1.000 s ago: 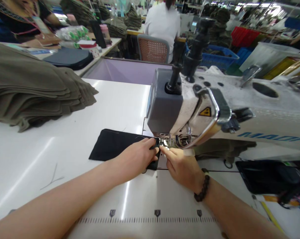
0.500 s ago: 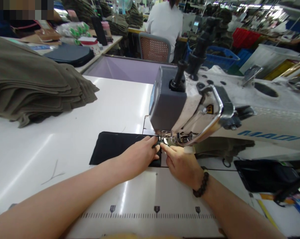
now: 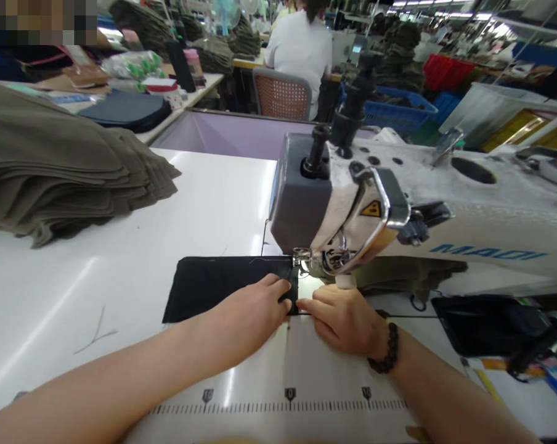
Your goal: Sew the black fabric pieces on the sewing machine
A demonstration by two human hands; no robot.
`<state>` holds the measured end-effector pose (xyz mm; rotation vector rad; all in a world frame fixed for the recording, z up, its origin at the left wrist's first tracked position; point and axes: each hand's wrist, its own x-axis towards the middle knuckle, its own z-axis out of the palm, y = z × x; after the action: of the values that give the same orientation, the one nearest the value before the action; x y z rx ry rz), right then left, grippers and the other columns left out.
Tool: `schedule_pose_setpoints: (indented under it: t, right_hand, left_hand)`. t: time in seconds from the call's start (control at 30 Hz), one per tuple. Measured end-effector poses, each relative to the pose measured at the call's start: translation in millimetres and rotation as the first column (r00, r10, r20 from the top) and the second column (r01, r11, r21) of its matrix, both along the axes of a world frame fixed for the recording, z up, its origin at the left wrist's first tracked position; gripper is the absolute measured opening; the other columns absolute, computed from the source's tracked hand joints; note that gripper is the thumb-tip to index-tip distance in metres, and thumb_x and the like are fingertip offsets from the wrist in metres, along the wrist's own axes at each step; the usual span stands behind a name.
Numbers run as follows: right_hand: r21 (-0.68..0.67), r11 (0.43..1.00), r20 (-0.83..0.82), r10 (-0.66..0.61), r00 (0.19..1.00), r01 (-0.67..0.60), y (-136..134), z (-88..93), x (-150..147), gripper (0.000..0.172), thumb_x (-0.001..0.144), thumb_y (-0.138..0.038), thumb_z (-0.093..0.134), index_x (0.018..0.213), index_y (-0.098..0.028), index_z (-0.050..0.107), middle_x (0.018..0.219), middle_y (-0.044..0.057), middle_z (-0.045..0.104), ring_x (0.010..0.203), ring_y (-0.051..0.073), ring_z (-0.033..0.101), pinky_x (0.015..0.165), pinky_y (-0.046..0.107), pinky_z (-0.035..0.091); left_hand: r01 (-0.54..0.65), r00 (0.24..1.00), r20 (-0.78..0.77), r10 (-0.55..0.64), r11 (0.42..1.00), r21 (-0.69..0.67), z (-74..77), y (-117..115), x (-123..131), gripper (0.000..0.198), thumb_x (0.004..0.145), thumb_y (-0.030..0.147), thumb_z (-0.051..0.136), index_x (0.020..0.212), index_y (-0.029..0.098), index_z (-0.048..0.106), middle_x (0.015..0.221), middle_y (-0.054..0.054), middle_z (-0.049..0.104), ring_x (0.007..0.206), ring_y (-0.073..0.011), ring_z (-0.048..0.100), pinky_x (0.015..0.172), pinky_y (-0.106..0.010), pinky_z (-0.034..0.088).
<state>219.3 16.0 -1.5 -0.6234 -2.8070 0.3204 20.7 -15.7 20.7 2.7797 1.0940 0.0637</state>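
A flat, folded black fabric piece [image 3: 227, 283] lies on the white sewing table, its far right corner beneath the presser foot [image 3: 301, 258] of a sewing machine [image 3: 301, 191]. My left hand [image 3: 260, 308] rests on the fabric's right part, fingers bent and closed down on it. At the fabric's right edge, my right hand [image 3: 347, 317] touches it with the index fingertip; the other fingers are curled, and the thumb is hidden. A loose thread lies along the fabric's far edge. Close behind my right knuckles is a small white piece [image 3: 345, 282] I cannot identify.
A stack of olive cloth [image 3: 66, 179] stands at the left. More olive cloth [image 3: 408, 274] lies under the machine arm, with a dark tray-like object [image 3: 486, 324] at the right. Behind the table, a person in white [image 3: 301, 52] sits on a chair [image 3: 283, 92] near a blue basket [image 3: 394, 111].
Both hands have moved nearer to me, away from the presser foot, along the fabric's right edge. The fabric still lies by the foot, and the whole view has shifted slightly.
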Motion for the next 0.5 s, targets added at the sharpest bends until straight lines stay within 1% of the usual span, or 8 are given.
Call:
schedule_pose_setpoints:
  t: [0.1,0.17,0.23,0.33,0.5]
  right_hand:
    - [0.005,0.999,-0.006,0.035,0.999,-0.035,-1.5,2.2,0.0,0.023,0.079,-0.013,0.038,0.087,-0.015,0.059,0.063,0.001,0.052,0.057,0.015,0.044,0.053,0.027,0.029]
    - [0.006,0.999,-0.011,0.047,0.999,-0.047,-2.1,3.5,-0.2,0.024,0.079,-0.012,0.037,0.086,-0.015,0.059,0.063,0.001,0.051,0.057,0.015,0.043,0.053,0.028,0.029]
    - [0.013,0.998,-0.016,0.062,0.998,-0.062,-2.4,4.5,-0.3,0.024,0.08,-0.012,0.035,0.086,-0.014,0.059,0.062,0.001,0.05,0.057,0.015,0.042,0.052,0.028,0.028]
    - [0.018,0.997,0.002,0.074,0.997,-0.074,-3.1,5.2,-0.9,0.025,0.082,-0.012,0.034,0.083,-0.014,0.059,0.062,0.001,0.05,0.056,0.015,0.041,0.052,0.029,0.028]
    - [0.043,0.994,0.057,0.102,0.993,-0.104,-6.2,4.6,-3.4,0.027,0.084,-0.013,0.033,0.076,-0.015,0.059,0.061,0.001,0.052,0.055,0.014,0.041,0.053,0.03,0.028]
  left_hand:
    - [0.009,0.999,-0.032,-0.011,0.998,-0.054,3.6,-0.9,1.6,0.017,0.086,0.014,0.044,0.078,0.014,0.06,0.084,-0.006,0.058,0.085,-0.0177,0.05,0.072,-0.027,0.042]
    - [0.02,0.998,-0.054,-0.025,0.996,-0.091,5.8,-0.9,2.6,0.018,0.086,0.013,0.043,0.076,0.014,0.058,0.082,-0.006,0.057,0.081,-0.0178,0.05,0.069,-0.028,0.042]
    - [0.058,0.995,-0.077,-0.067,0.991,-0.12,6.4,-0.8,3.6,0.018,0.084,0.011,0.043,0.072,0.014,0.056,0.078,-0.005,0.057,0.076,-0.0175,0.049,0.068,-0.029,0.042]
    - [0.099,0.99,-0.093,-0.11,0.989,-0.11,3.5,-0.3,4.9,0.017,0.082,0.01,0.045,0.069,0.014,0.054,0.074,-0.004,0.056,0.073,-0.0172,0.049,0.067,-0.03,0.042]
    - [0.098,0.991,-0.079,-0.107,0.99,-0.106,-0.2,-0.9,5.9,0.016,0.081,0.009,0.046,0.069,0.014,0.055,0.073,-0.005,0.055,0.073,-0.0174,0.05,0.067,-0.029,0.042]
